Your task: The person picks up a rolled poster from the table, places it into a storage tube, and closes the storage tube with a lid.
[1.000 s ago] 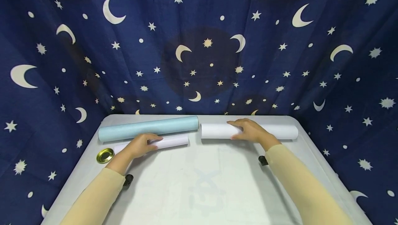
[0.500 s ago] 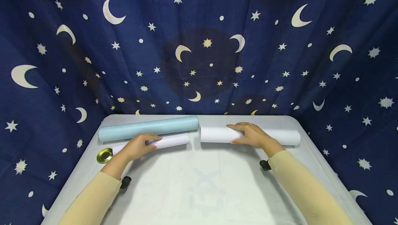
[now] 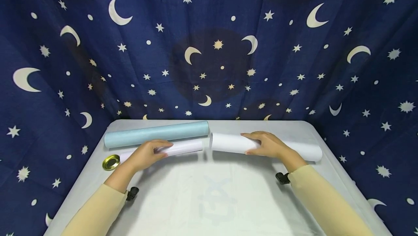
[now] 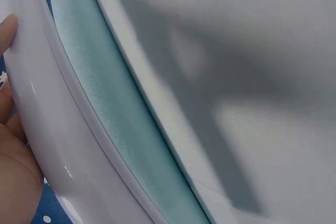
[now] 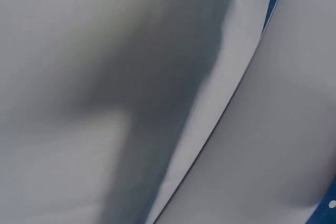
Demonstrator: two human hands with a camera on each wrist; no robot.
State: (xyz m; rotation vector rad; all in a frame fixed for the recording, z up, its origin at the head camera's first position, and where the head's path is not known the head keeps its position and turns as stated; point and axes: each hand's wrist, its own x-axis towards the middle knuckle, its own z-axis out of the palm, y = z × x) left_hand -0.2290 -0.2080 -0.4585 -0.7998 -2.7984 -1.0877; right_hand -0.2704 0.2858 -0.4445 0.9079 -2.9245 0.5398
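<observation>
In the head view my left hand point(image 3: 147, 154) grips a slim, glossy white paper roll point(image 3: 187, 147), thumb on the near side and fingers over the far side. The same roll point(image 4: 58, 108) fills the left of the left wrist view, with the fingers at its edge. My right hand point(image 3: 269, 144) holds a thicker white paper roll point(image 3: 228, 142) around its middle, its right end slanting toward me. A stretch of this roll point(image 5: 262, 124) crosses the right wrist view. The rolls' facing ends are close together, with a small gap between them.
Behind the slim roll, a light blue tube point(image 3: 156, 134) lies along the table's back left. A shiny gold round lid point(image 3: 105, 163) sits beside my left forearm. The white-covered table point(image 3: 183, 199) ends at a dark blue curtain point(image 3: 215, 22) patterned with moons and stars.
The thicker roll has come nearer to me with my right hand, its right end swinging forward and right. The slim roll has shifted slightly right. The blue tube and lid stay put.
</observation>
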